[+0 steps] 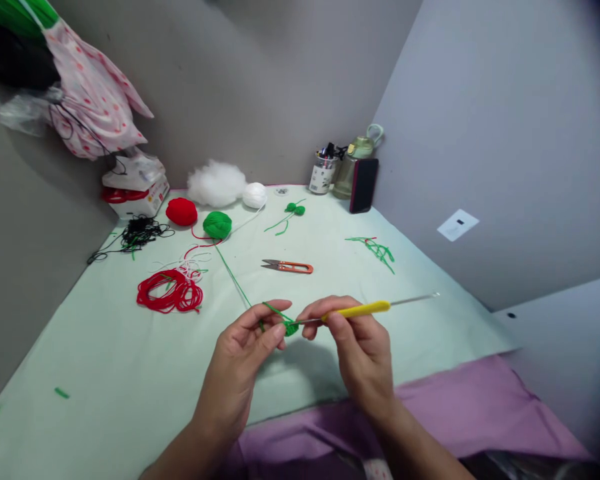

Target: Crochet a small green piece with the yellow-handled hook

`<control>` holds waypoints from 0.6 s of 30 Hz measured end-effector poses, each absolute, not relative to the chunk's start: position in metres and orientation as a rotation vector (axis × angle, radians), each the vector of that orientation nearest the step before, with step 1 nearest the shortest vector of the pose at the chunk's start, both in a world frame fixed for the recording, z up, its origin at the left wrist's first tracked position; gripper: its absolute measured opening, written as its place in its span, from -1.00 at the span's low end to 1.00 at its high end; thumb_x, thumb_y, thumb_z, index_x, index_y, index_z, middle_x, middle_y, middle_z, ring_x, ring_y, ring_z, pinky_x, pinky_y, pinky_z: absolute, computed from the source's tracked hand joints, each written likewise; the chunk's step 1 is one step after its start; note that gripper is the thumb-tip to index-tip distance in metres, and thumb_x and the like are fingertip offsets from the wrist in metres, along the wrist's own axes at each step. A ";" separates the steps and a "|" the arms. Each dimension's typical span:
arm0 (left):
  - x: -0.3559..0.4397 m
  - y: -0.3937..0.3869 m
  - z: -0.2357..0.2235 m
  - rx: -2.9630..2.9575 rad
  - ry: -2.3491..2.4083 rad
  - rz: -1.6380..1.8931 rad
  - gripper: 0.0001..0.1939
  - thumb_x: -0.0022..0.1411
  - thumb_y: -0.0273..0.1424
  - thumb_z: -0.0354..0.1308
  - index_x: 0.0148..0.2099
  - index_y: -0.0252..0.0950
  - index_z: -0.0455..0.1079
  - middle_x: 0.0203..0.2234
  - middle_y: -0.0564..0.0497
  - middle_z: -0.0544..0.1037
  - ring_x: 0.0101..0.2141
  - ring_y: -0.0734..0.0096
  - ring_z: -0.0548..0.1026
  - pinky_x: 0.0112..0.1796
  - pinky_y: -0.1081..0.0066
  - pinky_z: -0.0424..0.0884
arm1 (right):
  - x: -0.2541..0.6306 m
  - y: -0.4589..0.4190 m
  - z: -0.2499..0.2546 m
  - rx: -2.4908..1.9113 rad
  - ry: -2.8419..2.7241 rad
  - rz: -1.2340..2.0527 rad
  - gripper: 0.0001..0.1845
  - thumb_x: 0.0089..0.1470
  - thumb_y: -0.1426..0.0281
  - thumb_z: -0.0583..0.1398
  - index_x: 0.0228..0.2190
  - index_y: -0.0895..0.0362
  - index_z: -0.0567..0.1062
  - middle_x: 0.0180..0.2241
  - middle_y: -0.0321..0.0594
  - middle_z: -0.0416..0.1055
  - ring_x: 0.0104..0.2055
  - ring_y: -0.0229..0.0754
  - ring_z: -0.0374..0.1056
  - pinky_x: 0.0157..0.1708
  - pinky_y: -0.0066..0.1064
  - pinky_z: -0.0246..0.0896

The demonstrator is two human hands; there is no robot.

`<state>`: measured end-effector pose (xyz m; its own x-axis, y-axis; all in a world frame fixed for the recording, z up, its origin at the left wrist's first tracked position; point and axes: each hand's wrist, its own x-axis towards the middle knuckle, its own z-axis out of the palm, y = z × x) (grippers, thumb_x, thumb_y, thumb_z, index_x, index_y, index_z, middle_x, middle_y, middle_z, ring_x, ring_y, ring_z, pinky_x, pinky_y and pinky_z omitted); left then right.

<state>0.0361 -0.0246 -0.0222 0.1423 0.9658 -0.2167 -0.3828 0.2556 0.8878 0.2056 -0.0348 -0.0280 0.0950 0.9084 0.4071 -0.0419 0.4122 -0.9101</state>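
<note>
Between thumb and fingers, my left hand [250, 343] pinches a small green crochet piece [291, 328]. Green yarn loops over its index finger and runs back to a green yarn ball [217, 225]. My right hand [357, 340] grips a crochet hook [363, 311] by its yellow handle. One metal end of the hook meets the green piece; the other points out to the right. Both hands are close together above the table's near edge. Behind them lie thread snips [287, 267] with orange handles.
Red yarn [170, 291], a black yarn tangle [143, 232], a red ball [181, 212], white stuffing [217, 183] and a white ball [255, 195] lie left and back. Green scraps [377, 251], a phone [364, 185], a bottle [347, 173] and a pen cup [322, 175] are right.
</note>
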 end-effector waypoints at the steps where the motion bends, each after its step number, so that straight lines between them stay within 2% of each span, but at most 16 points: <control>1: 0.036 -0.025 -0.023 0.790 0.951 1.139 -0.72 0.15 -0.21 0.55 -0.09 -0.14 0.74 -0.44 0.10 0.52 -0.38 0.47 0.45 -0.22 0.47 0.40 | 0.206 -0.036 -0.027 -0.896 -1.339 0.793 -0.76 0.47 0.37 0.17 -0.15 0.02 0.67 -0.27 -0.25 0.64 -0.34 -0.26 0.55 -0.25 -0.40 0.51; 6: 0.038 -0.026 -0.024 0.844 0.991 1.167 -0.70 0.18 -0.26 0.54 -0.03 -0.15 0.71 -0.40 0.09 0.55 -0.33 0.43 0.48 -0.21 0.47 0.44 | 0.203 -0.039 -0.027 -0.810 -1.659 0.387 -0.71 0.45 0.51 0.10 0.00 0.06 0.59 -0.22 -0.13 0.66 -0.19 -0.13 0.60 -0.20 -0.30 0.57; 9: 0.039 -0.028 -0.023 0.810 0.978 1.179 -0.55 0.13 -0.29 0.58 0.08 -0.14 0.67 -0.36 0.09 0.55 -0.33 0.43 0.50 -0.22 0.48 0.47 | 0.202 -0.040 -0.029 -0.839 -1.794 0.127 -0.71 0.44 0.50 0.12 0.05 0.09 0.58 -0.18 -0.05 0.67 -0.18 -0.09 0.61 -0.22 -0.30 0.59; 12: 0.040 -0.028 -0.020 0.655 0.876 1.126 -0.43 0.08 -0.26 0.61 0.15 -0.17 0.65 -0.39 0.10 0.52 -0.39 0.49 0.44 -0.28 0.51 0.45 | 0.204 -0.043 -0.030 -0.863 -1.907 -0.044 -0.70 0.38 0.53 0.20 0.06 0.11 0.62 -0.12 -0.01 0.67 -0.08 -0.05 0.62 -0.12 -0.28 0.61; 15: 0.037 -0.023 -0.017 0.466 0.770 1.005 -0.44 0.05 -0.26 0.63 0.10 -0.26 0.69 -0.50 0.14 0.43 -0.47 0.56 0.32 -0.29 0.53 0.43 | 0.205 -0.042 -0.029 -0.873 -1.836 0.082 -0.68 0.37 0.55 0.21 0.04 0.08 0.65 -0.12 -0.05 0.67 -0.09 -0.07 0.61 -0.12 -0.29 0.59; 18: 0.033 -0.019 -0.016 0.416 0.766 1.021 -0.54 0.08 -0.31 0.61 0.04 -0.27 0.72 -0.53 0.16 0.38 -0.47 0.57 0.30 -0.16 0.45 0.48 | 0.203 -0.037 -0.030 -0.878 -1.471 0.496 -0.74 0.43 0.47 0.17 -0.09 0.03 0.68 -0.27 -0.17 0.64 -0.29 -0.18 0.55 -0.28 -0.34 0.54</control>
<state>0.0331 -0.0190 -0.0162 0.3008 0.8777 -0.3730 -0.6041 0.4780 0.6376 0.2033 -0.0370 -0.0298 0.0823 0.7635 0.6406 0.2199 0.6130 -0.7588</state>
